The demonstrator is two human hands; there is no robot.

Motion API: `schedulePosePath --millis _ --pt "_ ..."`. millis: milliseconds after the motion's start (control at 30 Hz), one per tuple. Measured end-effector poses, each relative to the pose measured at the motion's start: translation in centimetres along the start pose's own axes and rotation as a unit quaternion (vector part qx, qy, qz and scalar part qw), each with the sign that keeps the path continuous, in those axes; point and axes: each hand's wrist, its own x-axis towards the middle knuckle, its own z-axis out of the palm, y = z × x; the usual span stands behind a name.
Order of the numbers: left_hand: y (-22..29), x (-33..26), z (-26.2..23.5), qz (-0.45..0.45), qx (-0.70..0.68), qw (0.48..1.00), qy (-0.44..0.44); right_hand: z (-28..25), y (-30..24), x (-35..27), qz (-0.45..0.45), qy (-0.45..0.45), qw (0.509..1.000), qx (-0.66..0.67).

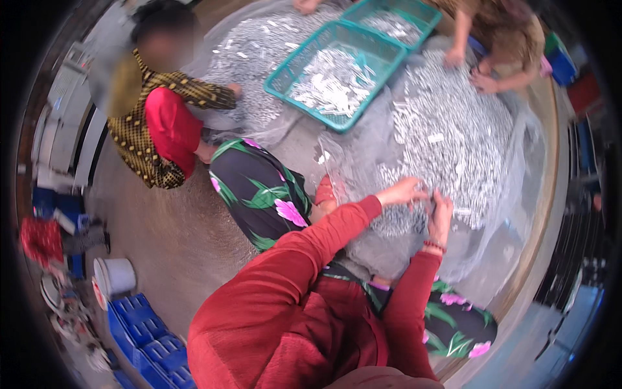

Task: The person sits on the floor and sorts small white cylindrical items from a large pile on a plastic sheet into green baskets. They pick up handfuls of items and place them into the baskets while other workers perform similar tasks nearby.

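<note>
Head view. My left hand (403,192) and right hand (440,214) rest close together on the near edge of a heap of small silvery metal pieces (453,136) spread over clear plastic sheeting (518,194) on the floor (168,240). Both grips pinch pieces, fingers curled. Far left, two teal baskets (285,71) hold similar pieces; a co-worker's hands (483,81) work the far side.

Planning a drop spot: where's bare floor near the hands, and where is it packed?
Bare floor lies between the checked-top person, the flowered knee and blue crates. Crowded: left hand and right hand sit in the metal-parts pile; teal baskets full.
</note>
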Motion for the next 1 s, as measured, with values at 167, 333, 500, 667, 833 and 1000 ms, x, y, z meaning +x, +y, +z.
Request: schedulePosePath --millis 167,333,500,667,833,1000 --pt "1.5 -0.3 -0.3 -0.045 -0.011 0.999 0.02 0.4 0.5 0.2 -0.015 -0.042 0.993 0.109" --pt "1.1 0.8 -0.2 -0.068 0.055 0.995 0.056 -0.1 -1.5 -1.4 -0.119 -0.064 0.983 -0.123" --pt "2.6 0.3 1.0 -0.046 -0.292 0.955 0.017 -1.1 1.6 1.5 0.024 -0.047 0.933 0.356" --pt "3.7 -0.9 2.8 0.031 -0.429 0.898 -0.088 -2.6 -1.5 -1.7 0.025 -0.058 0.932 0.356" --pt "2.3 -0.2 3.2 -0.089 -0.482 0.871 0.027 -0.1 -3.6 -2.5 -0.039 0.046 0.996 0.062" --pt "-2.8 -0.3 3.4 -0.127 -0.614 0.778 -0.033 4.0 -1.3 -3.3 -0.258 0.071 0.766 -0.584"
